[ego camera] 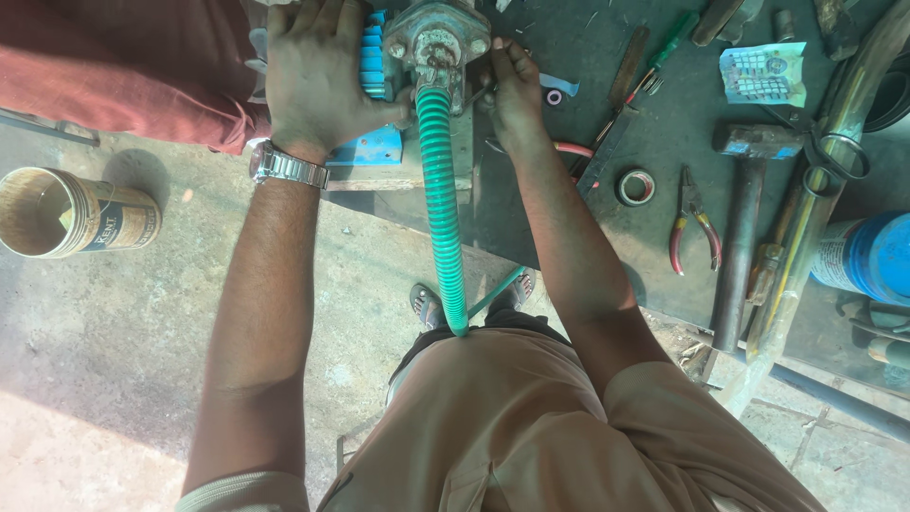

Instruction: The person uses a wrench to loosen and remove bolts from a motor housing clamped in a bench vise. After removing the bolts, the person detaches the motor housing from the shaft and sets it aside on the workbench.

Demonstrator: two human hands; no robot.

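My left hand (pixel 318 81), with a metal watch on the wrist, lies flat over the blue finned body of a small pump (pixel 376 71) and presses on it. A grey metal flange (pixel 436 43) with bolts sits at the pump's end. A green ribbed hose (pixel 441 199) runs from the flange down toward my lap. My right hand (pixel 517 95) is at the flange's right side, fingers pinched around a small metal tool or bolt there; what exactly it grips is too small to tell.
A dark workbench (pixel 654 246) carries red-handled pliers (pixel 695 232), a hammer (pixel 744 218), a tape roll (pixel 635 187), a green-handled screwdriver (pixel 664 52) and a blue can (pixel 867 256). An open tin can (pixel 71 213) stands on the concrete floor at left. Another person's red sleeve (pixel 123 66) is top left.
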